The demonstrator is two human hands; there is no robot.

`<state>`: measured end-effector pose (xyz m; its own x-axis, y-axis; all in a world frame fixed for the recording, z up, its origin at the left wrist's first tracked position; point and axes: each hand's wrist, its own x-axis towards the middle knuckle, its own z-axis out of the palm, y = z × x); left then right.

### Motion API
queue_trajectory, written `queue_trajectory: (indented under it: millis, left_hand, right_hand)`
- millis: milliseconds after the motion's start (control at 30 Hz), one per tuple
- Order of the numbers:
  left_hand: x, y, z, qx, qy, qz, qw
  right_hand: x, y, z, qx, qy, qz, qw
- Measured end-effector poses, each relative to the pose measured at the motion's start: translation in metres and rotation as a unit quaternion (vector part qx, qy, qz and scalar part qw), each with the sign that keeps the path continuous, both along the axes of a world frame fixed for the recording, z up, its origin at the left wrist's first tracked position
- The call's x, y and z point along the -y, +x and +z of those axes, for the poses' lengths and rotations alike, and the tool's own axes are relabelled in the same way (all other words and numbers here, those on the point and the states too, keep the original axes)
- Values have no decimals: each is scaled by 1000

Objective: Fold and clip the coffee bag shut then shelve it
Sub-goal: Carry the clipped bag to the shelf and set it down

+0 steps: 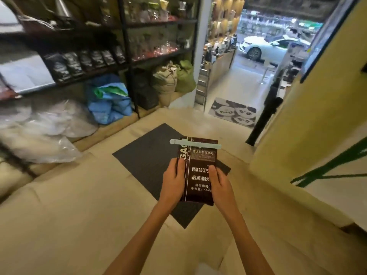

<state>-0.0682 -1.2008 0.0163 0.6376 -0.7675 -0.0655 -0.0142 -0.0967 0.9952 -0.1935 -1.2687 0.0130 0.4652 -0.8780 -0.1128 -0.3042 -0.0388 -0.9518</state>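
Note:
A dark brown coffee bag (198, 173) with white print is held upright in front of me, above a dark floor mat (151, 155). A pale green clip (195, 143) lies across its folded top, sticking out on both sides. My left hand (173, 181) grips the bag's left edge, thumb on the front. My right hand (219, 185) grips the right edge, thumb on the front. A black metal shelf (127, 56) stands at the left, with a row of similar dark coffee bags (83, 62) on one level.
Clear plastic sacks (45, 128), a blue bag (109, 100) and burlap sacks (168, 80) sit under the shelf. A yellow wall (307, 116) rises on the right. A panda doormat (234, 112) lies at a doorway leading to a counter and the street.

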Motion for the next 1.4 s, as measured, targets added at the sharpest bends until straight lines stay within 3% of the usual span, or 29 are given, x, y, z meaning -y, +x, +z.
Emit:
queue_trajectory:
  millis: [267,367,533,700,933,1100,1167,1300,1400]
  left_hand:
    - [-12,211,-14,21,-2,227,974]
    - [-32,301,-20,29,1,310,950]
    - [-124,444,-9,33,20,485,874]
    - [-213,534,-12,8,35,595,803]
    - [-306,702,-27,1,11,635,773]
    - [-366,831,-28,-6,11,633,774]
    - [-383,876,-30,-21,18,630,776]
    - [-420,963,-43,-24,45,610,790]
    - [-459,1038,-57,-13,72,595,801]
  right_hand:
    - [32,252,-8,11,40,217,975]
    - [26,362,-18,27,52,308,950]
    - [-54,553,-10,31,79,473,877]
    - [-142,683,-11,5,67,597,799]
    - [-225,878,-28,-18,27,702,712]
    - [-262,1031,6,10,-70,669,740]
    - [-278,1087,23,30,-115,675,728]
    - [-333,1195,30,-5,-258,727,636]
    - [-387,1275,25,-12,-305,761,573]
